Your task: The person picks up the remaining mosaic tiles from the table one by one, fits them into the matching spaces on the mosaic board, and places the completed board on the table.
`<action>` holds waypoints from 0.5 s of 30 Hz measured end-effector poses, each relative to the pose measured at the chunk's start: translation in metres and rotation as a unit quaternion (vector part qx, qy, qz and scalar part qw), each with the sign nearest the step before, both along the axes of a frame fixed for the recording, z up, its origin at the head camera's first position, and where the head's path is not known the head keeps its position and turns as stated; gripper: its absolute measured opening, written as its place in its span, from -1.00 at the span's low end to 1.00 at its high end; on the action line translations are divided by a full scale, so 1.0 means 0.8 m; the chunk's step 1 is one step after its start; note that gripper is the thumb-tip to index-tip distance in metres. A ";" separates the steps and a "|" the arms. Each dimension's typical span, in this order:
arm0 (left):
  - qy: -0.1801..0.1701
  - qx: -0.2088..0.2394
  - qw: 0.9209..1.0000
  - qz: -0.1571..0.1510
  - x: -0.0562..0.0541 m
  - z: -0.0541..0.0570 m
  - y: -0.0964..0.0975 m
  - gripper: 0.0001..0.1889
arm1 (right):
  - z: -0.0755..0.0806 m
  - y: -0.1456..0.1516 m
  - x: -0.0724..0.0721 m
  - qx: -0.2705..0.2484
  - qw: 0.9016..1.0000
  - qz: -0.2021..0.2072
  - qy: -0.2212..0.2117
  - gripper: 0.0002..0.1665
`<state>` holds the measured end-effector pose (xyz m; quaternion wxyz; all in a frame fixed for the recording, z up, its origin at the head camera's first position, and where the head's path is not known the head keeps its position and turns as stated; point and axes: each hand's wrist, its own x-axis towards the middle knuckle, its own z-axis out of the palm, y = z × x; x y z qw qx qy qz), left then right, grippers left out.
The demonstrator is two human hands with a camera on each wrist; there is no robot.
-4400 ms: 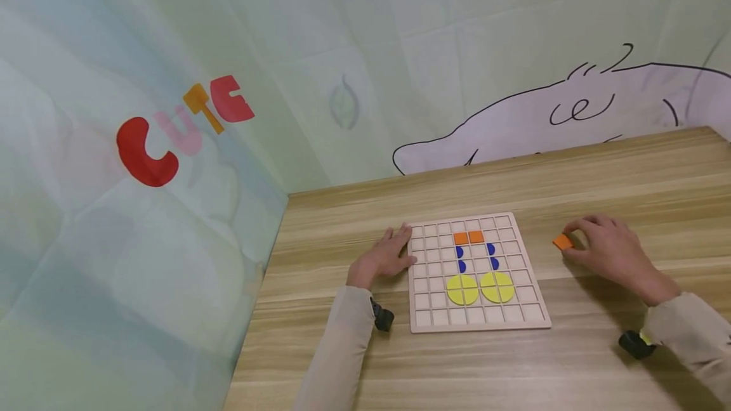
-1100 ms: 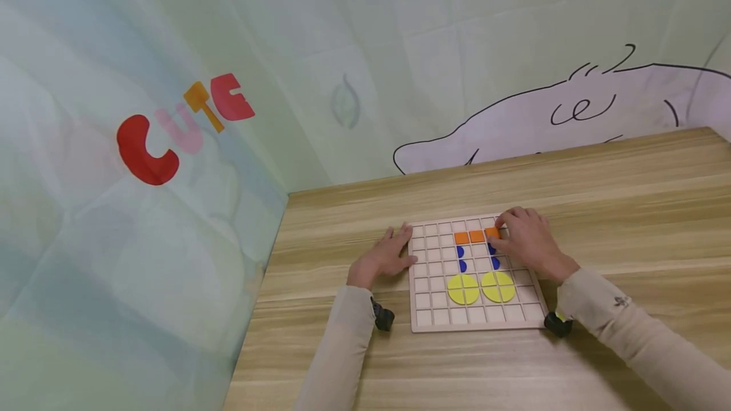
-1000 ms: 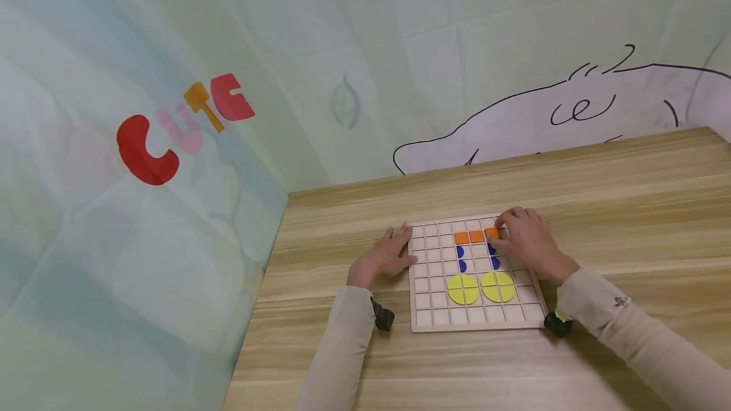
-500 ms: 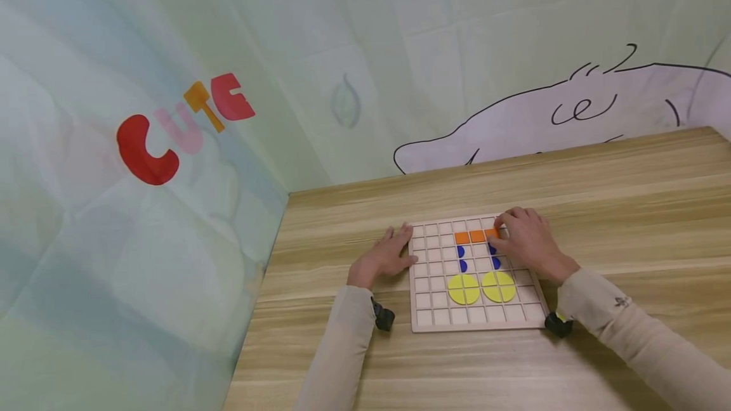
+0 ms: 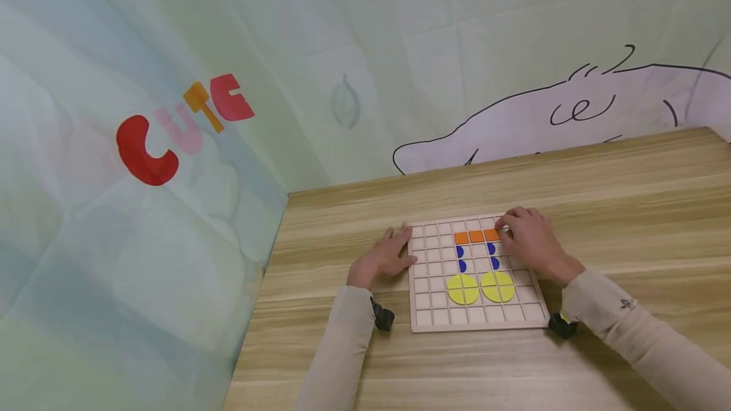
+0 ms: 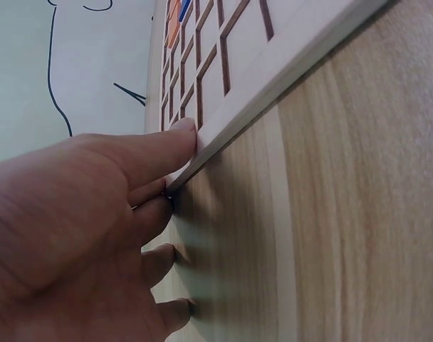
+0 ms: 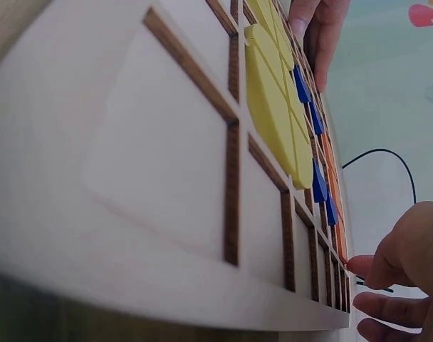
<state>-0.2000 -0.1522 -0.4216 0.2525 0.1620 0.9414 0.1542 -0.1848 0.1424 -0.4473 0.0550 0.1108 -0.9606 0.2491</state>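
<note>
A pale wooden grid board lies on the table. My left hand rests along its left edge, fingers spread; in the left wrist view the thumb lies on the rim. My right hand is over the upper right side of the board. Its index fingertip is right at the rightmost orange square tile, which lies in its cell beside two other orange squares. Below them sit blue half-round tiles, and two yellow circles made of quarter pieces. The right wrist view shows the right fingers at the board's far corner.
The wood-grain table extends on all sides of the board. A printed cloth backdrop stands behind it and at the left. Each wrist carries a small black camera.
My right hand brought an orange square from the right onto the board, into the cell at the row's right end. Its thumb has since drawn back off the tile. The left hand stayed put.
</note>
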 end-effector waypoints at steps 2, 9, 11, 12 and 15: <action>0.000 0.002 1.000 0.000 0.000 0.000 0.000 -0.26 | 0.000 0.000 0.000 -0.001 1.000 0.001 0.002 -0.80; 0.000 0.003 1.000 0.001 0.000 0.000 0.000 -0.26 | -0.001 0.002 0.002 -0.003 1.000 0.001 0.005 -0.80; 0.000 0.003 1.000 0.000 0.001 0.001 0.000 -0.26 | -0.002 0.003 0.002 -0.006 1.000 0.002 0.005 -0.80; 0.000 0.003 1.000 0.000 0.001 0.001 0.000 -0.26 | -0.003 0.003 0.002 -0.008 1.000 0.002 0.005 -0.80; -0.001 0.005 1.000 0.000 0.001 0.002 0.000 -0.26 | -0.004 0.004 0.001 -0.011 1.000 0.002 -0.002 -0.79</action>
